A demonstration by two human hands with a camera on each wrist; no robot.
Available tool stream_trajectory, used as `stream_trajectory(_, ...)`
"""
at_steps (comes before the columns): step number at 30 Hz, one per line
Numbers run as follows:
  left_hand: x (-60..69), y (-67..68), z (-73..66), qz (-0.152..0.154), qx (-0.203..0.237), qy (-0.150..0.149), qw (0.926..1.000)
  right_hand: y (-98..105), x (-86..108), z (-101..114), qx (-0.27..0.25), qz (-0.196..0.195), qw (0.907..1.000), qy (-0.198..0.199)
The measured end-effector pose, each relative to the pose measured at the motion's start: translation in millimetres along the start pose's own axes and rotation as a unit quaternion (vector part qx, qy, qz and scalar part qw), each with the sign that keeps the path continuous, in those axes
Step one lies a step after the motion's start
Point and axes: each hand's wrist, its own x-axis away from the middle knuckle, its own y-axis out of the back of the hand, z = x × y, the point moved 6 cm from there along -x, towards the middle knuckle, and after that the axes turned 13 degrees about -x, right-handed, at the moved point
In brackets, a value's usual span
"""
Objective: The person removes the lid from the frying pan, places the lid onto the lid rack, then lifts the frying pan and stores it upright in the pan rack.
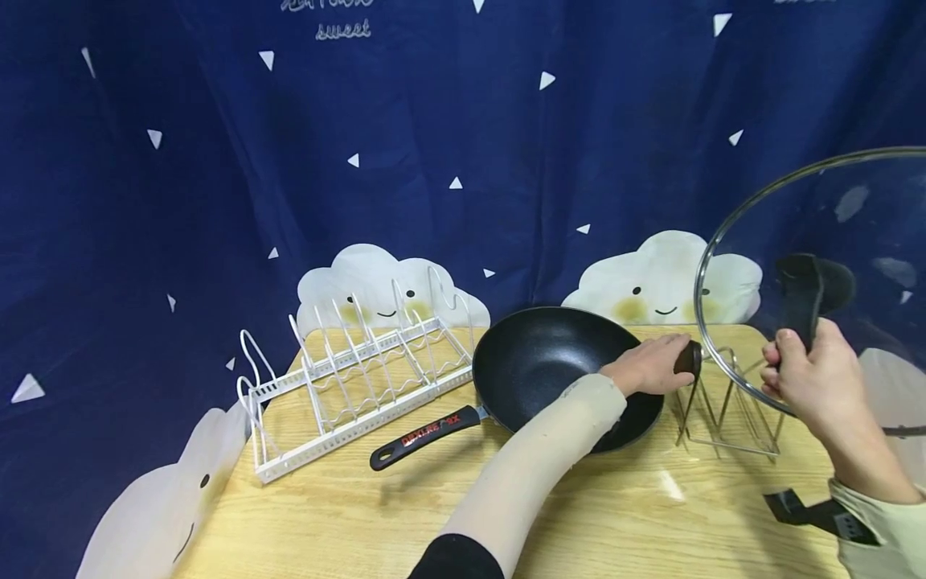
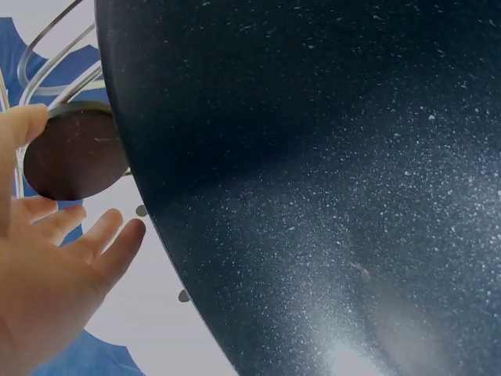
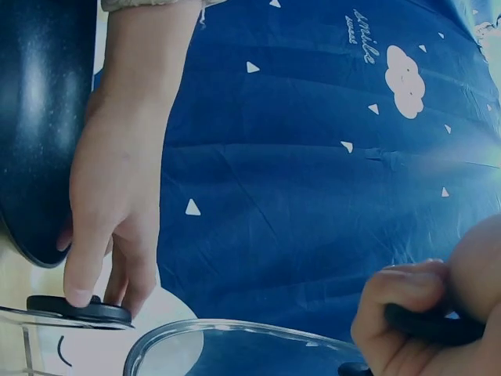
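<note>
My right hand point(image 1: 821, 374) grips the black handle point(image 1: 801, 293) of a large glass lid point(image 1: 767, 189) with a metal rim, raised at the right. My left hand point(image 1: 649, 366) reaches across the black frying pan point(image 1: 546, 366) to a dark round knob point(image 1: 689, 362) at the wire stand point(image 1: 723, 442). In the left wrist view, the thumb and curled fingers lie at opposite edges of this knob point(image 2: 76, 153). Whether a clear lid is fixed to the knob, I cannot tell. The pan sits on the table, its black handle point(image 1: 427, 437) pointing left.
A white wire rack point(image 1: 362, 394) with upright dividers stands left of the pan on the wooden table point(image 1: 325, 523). Behind hangs a blue curtain point(image 1: 434, 121) with white triangles and clouds. A black strap point(image 1: 821, 515) hangs by the right wrist.
</note>
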Motion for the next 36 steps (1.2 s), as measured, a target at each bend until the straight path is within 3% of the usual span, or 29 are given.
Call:
stream_trajectory(7, 1.8, 5.3, -0.1, -0.029, 0.022, 0.012, 0.9993, -3.4, 1.4, -4.0, -0.003, 0.013, 0.9999, -0.004)
stream_trajectory(12, 3.7, 5.7, 0.4, -0.022, 0.033, 0.018, 0.9990, -8.6, 4.2, -6.8, 0.017, 0.024, 0.9996, -0.006)
stream_trajectory(18, 8.3, 5.9, -3.2, -0.014, -0.001, 0.000, 0.9999, -11.2, 9.0, -7.2, 0.041, 0.034, 0.9986, -0.003)
stream_trajectory(25, 12.2, 2.9, -0.4, -0.017, -0.016, 0.009, 0.9997, -15.7, 12.6, -11.8, 0.054, 0.052, 0.9972, -0.002)
stream_trajectory(36, 16.9, 7.7, 2.0, -0.036, 0.009, 0.012, 0.9992, -23.3, 14.5, -17.3, 0.041, 0.097, 0.9945, 0.003)
